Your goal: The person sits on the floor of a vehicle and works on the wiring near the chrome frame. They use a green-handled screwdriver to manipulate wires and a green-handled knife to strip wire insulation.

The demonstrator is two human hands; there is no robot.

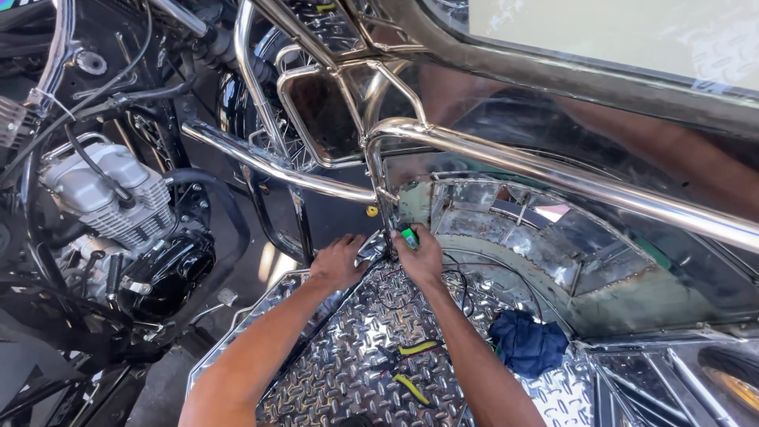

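Sidecar floor (diamond-plate steel) holding yellow-handled pliers and a blue rag; right hand grips a small green tool, left hand rests open, fingers spread.

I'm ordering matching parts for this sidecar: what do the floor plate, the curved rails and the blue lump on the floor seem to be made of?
Floor plate: likely polished metal tread plate, with a raised diamond pattern and mirror glare.
Curved rails: round metal tube, chromed or polished stainless; bright reflections.
Blue lump: soft cloth, crumpled folds, matte.
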